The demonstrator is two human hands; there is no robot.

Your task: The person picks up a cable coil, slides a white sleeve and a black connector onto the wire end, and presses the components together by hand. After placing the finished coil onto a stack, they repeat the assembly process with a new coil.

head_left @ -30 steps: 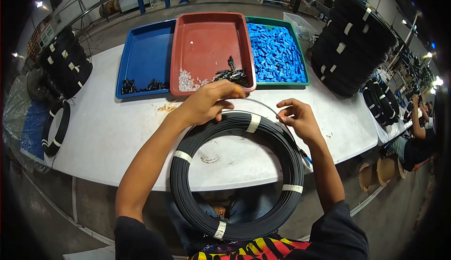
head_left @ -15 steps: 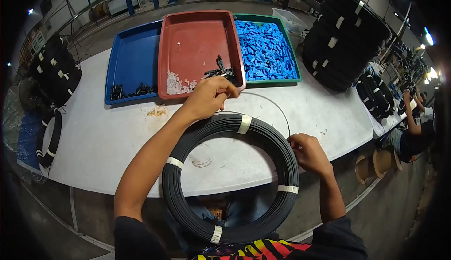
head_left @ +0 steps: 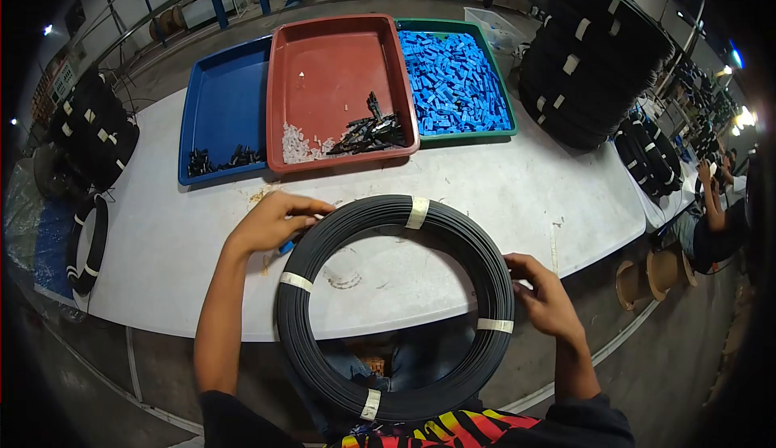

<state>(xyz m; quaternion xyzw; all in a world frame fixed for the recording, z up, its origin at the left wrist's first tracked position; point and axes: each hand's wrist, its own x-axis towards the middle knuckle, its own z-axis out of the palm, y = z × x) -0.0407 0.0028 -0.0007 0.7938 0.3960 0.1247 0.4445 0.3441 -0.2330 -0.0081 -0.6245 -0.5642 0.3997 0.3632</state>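
A large black cable coil (head_left: 453,242), bound with several white tape bands, lies half on the white table (head_left: 517,189) and half over my lap. My left hand (head_left: 275,221) grips the coil's upper left side, with a small blue piece showing under the fingers. My right hand (head_left: 543,296) holds the coil's right side at the table's front edge.
Three trays stand at the back: a blue tray (head_left: 222,100) with black parts, a red tray (head_left: 335,68) with white and black parts, a green tray (head_left: 485,128) full of blue pieces. Stacked black coils (head_left: 590,52) at right, more coils (head_left: 89,124) at left. A person (head_left: 711,221) works at far right.
My left hand came back from the red tray down to the coil's left side. My right hand slid lower along the coil's right side. The loose thin cable end is no longer arched above the coil.
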